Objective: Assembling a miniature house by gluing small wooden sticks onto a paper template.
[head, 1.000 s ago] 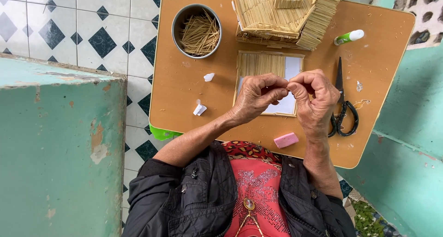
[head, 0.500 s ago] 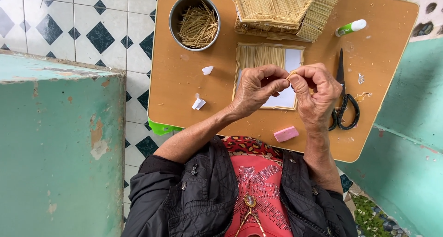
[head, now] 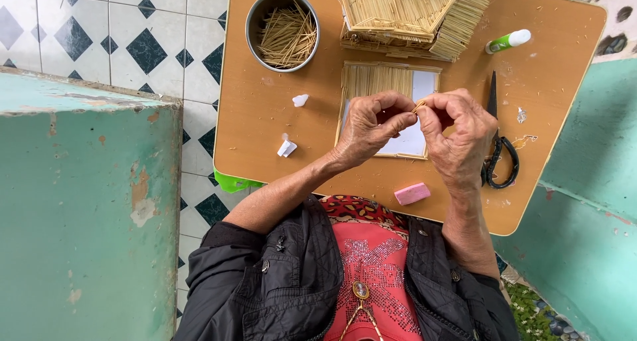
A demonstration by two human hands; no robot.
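Closest in there's a pink eraser (head: 412, 194) on the tan surface (head: 265, 162). Just past it both hands meet: left hand (head: 369, 126) and right hand (head: 458, 136), each grip pinched shut on one thin stick (head: 419, 106) held between the fingertips, right above the half-covered stick panel (head: 388, 109). Scissors (head: 497, 145) lie beside the right hand. Further out: a tin of sticks (head: 284, 30), a glue stick (head: 507, 41), and a stick house (head: 411, 16)

Your hands (head: 417, 125) cover the lower part of the stick panel (head: 388, 82); the stick (head: 419, 105) pinched betw. them is too thin to tell its length. Stick house (head: 411, 16) cut off at top edge. Scissors (head: 497, 148) partly hidden behind right hand (head: 458, 138).
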